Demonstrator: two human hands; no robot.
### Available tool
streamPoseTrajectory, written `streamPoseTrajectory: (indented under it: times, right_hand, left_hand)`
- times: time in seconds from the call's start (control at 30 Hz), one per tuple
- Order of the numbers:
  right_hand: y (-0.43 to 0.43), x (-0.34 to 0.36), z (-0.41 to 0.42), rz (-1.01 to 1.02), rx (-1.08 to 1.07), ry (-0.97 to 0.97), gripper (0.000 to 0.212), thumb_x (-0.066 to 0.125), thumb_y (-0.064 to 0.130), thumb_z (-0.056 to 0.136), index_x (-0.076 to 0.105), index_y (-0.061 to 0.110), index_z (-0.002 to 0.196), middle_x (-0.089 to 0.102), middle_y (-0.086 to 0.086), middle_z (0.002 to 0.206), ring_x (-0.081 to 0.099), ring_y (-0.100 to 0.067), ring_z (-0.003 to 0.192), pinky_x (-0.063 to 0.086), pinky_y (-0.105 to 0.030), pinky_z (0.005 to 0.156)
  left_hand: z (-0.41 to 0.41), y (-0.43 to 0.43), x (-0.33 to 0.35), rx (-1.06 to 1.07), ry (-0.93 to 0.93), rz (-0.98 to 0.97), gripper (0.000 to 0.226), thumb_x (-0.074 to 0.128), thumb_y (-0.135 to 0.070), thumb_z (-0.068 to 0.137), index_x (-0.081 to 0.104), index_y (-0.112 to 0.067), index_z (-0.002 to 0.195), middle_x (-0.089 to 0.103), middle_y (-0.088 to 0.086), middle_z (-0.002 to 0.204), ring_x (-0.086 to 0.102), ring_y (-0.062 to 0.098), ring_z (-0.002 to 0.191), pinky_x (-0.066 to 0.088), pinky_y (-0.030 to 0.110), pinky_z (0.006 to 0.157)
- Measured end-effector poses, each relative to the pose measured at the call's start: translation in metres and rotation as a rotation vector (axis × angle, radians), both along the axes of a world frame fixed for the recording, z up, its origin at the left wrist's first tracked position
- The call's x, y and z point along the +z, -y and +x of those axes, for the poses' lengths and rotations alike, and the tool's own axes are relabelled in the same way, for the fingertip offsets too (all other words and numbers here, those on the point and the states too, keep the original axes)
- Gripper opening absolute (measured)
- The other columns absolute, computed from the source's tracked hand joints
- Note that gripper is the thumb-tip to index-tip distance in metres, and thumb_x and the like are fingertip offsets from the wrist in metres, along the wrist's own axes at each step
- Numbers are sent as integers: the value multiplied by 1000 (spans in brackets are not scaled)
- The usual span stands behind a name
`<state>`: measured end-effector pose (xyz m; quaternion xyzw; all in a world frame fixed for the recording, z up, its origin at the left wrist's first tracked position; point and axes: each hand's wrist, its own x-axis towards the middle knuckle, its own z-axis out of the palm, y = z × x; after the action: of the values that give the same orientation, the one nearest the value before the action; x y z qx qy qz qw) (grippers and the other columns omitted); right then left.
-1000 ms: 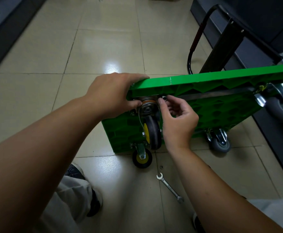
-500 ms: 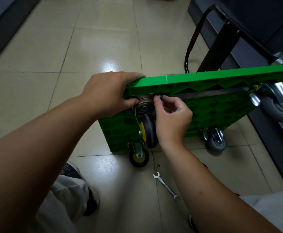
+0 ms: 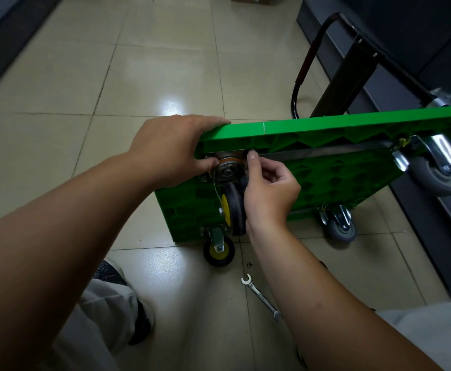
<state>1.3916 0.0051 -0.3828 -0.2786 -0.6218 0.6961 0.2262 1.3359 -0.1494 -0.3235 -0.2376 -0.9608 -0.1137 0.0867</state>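
Below the cart (image 3: 326, 170) and caster (image 3: 235, 207), wrench (image 3: 261, 296) and washer (image 3: 249, 265) lie close

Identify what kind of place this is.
Probably an office or storeroom floor: glossy beige tiles, dark cabinets along the right, green platform trolley tipped on edge with a wrench beside it.

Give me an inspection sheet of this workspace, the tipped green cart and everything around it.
Surface: beige tiled floor, glossy, one light glare.
Job's things: green cart on its side; yellow-hubbed caster at its upper near corner; fastener mostly hidden.
Clutter: wrench and small ring-shaped part on the floor.
Hands: left hand grips the cart's edge; right hand fingers pinch the fastener.
Cables: thin wire beside the caster.
Surroundings: grey casters, black handle, dark cabinets.
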Motion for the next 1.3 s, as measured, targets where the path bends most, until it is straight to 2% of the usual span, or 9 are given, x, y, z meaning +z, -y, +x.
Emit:
streamPoseTrajectory:
  times: [0.13, 0.33, 0.47, 0.67, 0.77, 0.9, 1.03, 1.17, 1.3]
  right_hand:
    - [1, 2, -2, 23, -4, -27, 12, 78, 15, 88, 70, 9, 93, 75, -4, 85, 74, -11, 77, 56, -18, 67]
    - [-4, 7, 0, 150, 46, -37, 11, 81, 12, 84, 71, 9, 87, 73, 2, 77, 70, -3, 67, 52, -13, 61]
    - [-4, 3, 0, 186, 38, 10, 14, 78, 24, 88, 73, 15, 80, 72, 4, 73, 67, -1, 64, 50, -14, 59]
    - [-1, 2, -2, 15, 8, 0, 17, 78, 21, 88, 68, 8, 94, 73, -2, 84, 71, -7, 73, 55, -17, 66]
    - [-1, 0, -2, 31, 4, 18, 15, 77, 23, 90, 70, 10, 88, 74, -1, 81, 72, -6, 73, 55, -18, 65]
    - [-4, -5, -5, 29, 31, 24, 18, 74, 28, 92, 70, 14, 81, 75, -4, 78, 74, -16, 76, 59, -27, 68]
    - [-7, -2, -6, -9, 17, 18, 16, 76, 23, 90, 69, 9, 92, 74, -5, 83, 73, -13, 74, 56, -20, 65]
    - [-8, -1, -6, 19, 28, 13, 17, 72, 23, 93, 72, 9, 85, 74, -3, 78, 72, -11, 71, 53, -20, 63]
    - [-10, 1, -4, 36, 64, -8, 18, 81, 22, 86, 73, 6, 88, 74, -2, 78, 71, -5, 68, 52, -15, 62]
  left_hand:
    - [0, 0, 1, 4, -4, -7, 72, 71, -50, 88, 37, -46, 151, 63, -8, 136, 62, 24, 113, 33, 30, 70]
    - [-1, 0, -1, -7, 0, 0, 72, 71, -49, 87, 37, -45, 151, 64, -6, 134, 62, 25, 111, 38, 31, 71]
    - [-1, 1, -1, -5, -3, 3, 72, 71, -49, 88, 38, -45, 151, 63, -8, 136, 62, 24, 112, 36, 30, 71]
    - [0, 0, -2, -2, -15, 4, 72, 71, -49, 88, 38, -46, 151, 64, -9, 135, 62, 22, 112, 33, 30, 69]
    - [0, 0, -1, -1, -7, 7, 72, 71, -49, 88, 38, -45, 152, 64, -8, 135, 62, 23, 112, 34, 30, 69]
    - [0, -1, 0, -1, 2, 10, 72, 71, -48, 88, 38, -46, 151, 64, -8, 135, 62, 23, 113, 34, 30, 70]
    - [0, 0, 0, 2, 0, 3, 72, 71, -49, 88, 38, -46, 151, 63, -8, 136, 62, 23, 112, 34, 30, 69]
    - [0, 0, -1, 2, 5, 1, 72, 71, -49, 88, 38, -45, 152, 64, -8, 135, 62, 23, 111, 36, 31, 70]
    - [0, 0, -1, 2, 1, -2, 72, 71, -49, 88, 39, -45, 151, 64, -7, 135, 62, 24, 112, 36, 30, 70]
